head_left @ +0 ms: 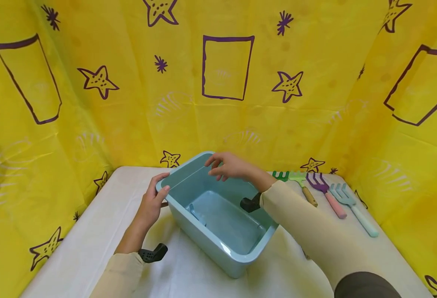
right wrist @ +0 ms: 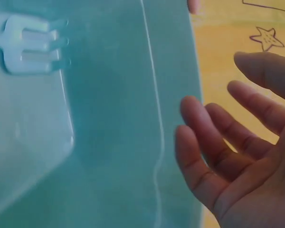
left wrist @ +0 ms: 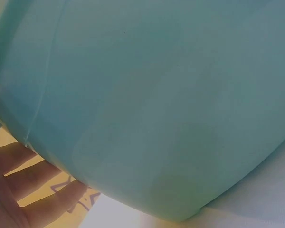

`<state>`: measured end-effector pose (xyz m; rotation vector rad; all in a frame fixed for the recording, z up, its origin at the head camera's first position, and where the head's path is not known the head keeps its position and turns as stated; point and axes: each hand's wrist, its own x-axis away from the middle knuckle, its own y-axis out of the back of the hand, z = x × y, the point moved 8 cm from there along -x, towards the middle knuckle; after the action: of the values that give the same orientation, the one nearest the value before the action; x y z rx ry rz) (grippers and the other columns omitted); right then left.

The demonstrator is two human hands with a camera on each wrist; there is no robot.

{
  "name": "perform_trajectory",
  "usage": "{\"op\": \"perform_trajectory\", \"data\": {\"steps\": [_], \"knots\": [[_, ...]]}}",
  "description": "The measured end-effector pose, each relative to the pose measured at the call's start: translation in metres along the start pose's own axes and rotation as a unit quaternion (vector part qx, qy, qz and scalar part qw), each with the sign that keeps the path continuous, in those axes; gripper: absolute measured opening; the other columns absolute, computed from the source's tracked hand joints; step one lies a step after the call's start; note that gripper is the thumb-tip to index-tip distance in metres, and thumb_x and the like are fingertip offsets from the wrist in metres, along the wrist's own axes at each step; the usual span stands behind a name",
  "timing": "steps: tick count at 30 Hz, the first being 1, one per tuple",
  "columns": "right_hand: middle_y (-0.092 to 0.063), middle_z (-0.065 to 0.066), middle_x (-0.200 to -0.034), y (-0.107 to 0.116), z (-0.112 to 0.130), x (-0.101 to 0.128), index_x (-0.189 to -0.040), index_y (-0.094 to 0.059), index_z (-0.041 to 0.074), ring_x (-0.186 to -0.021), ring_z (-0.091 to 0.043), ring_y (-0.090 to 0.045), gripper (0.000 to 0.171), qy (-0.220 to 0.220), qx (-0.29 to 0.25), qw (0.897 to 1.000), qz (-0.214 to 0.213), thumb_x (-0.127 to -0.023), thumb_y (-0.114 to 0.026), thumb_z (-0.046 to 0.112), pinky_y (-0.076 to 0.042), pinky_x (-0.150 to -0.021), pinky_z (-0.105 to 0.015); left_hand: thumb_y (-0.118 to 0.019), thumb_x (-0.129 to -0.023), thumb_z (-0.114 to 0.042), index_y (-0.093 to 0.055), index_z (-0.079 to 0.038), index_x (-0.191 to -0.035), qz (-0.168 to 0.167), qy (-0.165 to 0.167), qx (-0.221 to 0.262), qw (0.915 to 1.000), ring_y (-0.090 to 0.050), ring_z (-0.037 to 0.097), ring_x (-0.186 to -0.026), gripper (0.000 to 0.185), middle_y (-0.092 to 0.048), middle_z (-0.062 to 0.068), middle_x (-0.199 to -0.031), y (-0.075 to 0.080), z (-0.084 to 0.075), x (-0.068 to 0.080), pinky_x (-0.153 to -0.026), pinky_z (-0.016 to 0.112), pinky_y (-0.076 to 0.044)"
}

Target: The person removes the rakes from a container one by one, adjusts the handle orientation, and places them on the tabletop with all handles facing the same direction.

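Note:
A light blue plastic tub (head_left: 203,225) stands at an angle on the white table. At its left corner my left hand (head_left: 152,205) grips the rim, thumb on top. The left wrist view shows that hand's fingers (left wrist: 47,209) against the outside of the tub wall (left wrist: 147,109). Over the far part of the tub hovers my right hand (head_left: 230,166), its fingers loosely bent and holding nothing. Inside the tub lies a small light blue hand rake (right wrist: 31,45), its tines plain in the right wrist view; its handle is mostly out of that view.
Several hand rakes lie in a row at the right: one with a green head (head_left: 281,176), a light green one with a cork-like handle (head_left: 309,196), a purple one with a pink handle (head_left: 335,205), and a pale teal one (head_left: 363,221). Yellow patterned curtains (head_left: 218,124) surround the table.

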<state>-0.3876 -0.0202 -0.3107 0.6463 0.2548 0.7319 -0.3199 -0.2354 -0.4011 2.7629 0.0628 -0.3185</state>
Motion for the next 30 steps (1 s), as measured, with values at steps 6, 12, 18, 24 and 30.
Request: {"op": "perform_trajectory", "data": {"steps": [6, 12, 18, 24, 30], "knots": [[-0.061, -0.012, -0.109, -0.024, -0.011, -0.009, -0.126, -0.058, 0.006, -0.087, -0.031, -0.066, 0.033, -0.021, -0.046, 0.998, 0.033, -0.094, -0.064, 0.012, -0.056, -0.075, -0.038, -0.044, -0.103, -0.037, -0.029, -0.032, -0.147, 0.0, 0.0, 0.003, 1.0, -0.044, 0.041, -0.127, 0.047, -0.035, 0.01, -0.152, -0.001, -0.001, 0.0, -0.09, 0.061, -0.046], [-0.061, -0.011, -0.113, -0.042, -0.023, -0.01, -0.129, -0.056, 0.007, -0.096, -0.034, -0.064, 0.036, -0.046, -0.099, 0.991, 0.072, -0.095, -0.063, 0.012, -0.055, -0.08, -0.042, -0.044, -0.103, -0.035, -0.029, -0.031, -0.147, 0.0, -0.004, 0.002, 1.0, -0.045, 0.041, -0.127, 0.047, -0.036, 0.011, -0.151, 0.0, -0.002, 0.0, -0.09, 0.061, -0.047], [-0.059, -0.013, -0.124, -0.064, -0.033, -0.011, -0.135, -0.053, 0.005, -0.102, -0.031, -0.063, 0.042, -0.063, -0.089, 0.983, 0.145, -0.094, -0.062, 0.014, -0.054, -0.083, -0.042, -0.044, -0.103, -0.034, -0.029, -0.031, -0.147, 0.001, -0.001, 0.004, 1.0, -0.045, 0.041, -0.127, 0.047, -0.036, 0.011, -0.151, 0.001, -0.001, 0.002, -0.09, 0.06, -0.047], [-0.054, -0.013, -0.137, -0.086, -0.041, -0.007, -0.138, -0.053, 0.009, -0.109, -0.032, -0.06, 0.046, -0.086, -0.071, 0.97, 0.218, -0.094, -0.061, 0.02, -0.052, -0.088, -0.045, -0.044, -0.103, -0.034, -0.029, -0.03, -0.148, 0.001, -0.004, -0.001, 1.0, -0.043, 0.043, -0.128, 0.047, -0.034, 0.012, -0.152, 0.002, 0.0, 0.0, -0.09, 0.061, -0.047], [-0.054, -0.004, -0.136, -0.106, -0.052, 0.004, -0.138, -0.053, 0.016, -0.116, -0.032, -0.057, 0.048, -0.126, -0.048, 0.948, 0.289, -0.092, -0.063, 0.026, -0.05, -0.09, -0.045, -0.044, -0.102, -0.037, -0.029, -0.032, -0.147, 0.004, 0.002, 0.005, 1.0, -0.042, 0.042, -0.129, 0.047, -0.033, 0.011, -0.153, -0.001, 0.002, 0.001, -0.091, 0.06, -0.046]]}}
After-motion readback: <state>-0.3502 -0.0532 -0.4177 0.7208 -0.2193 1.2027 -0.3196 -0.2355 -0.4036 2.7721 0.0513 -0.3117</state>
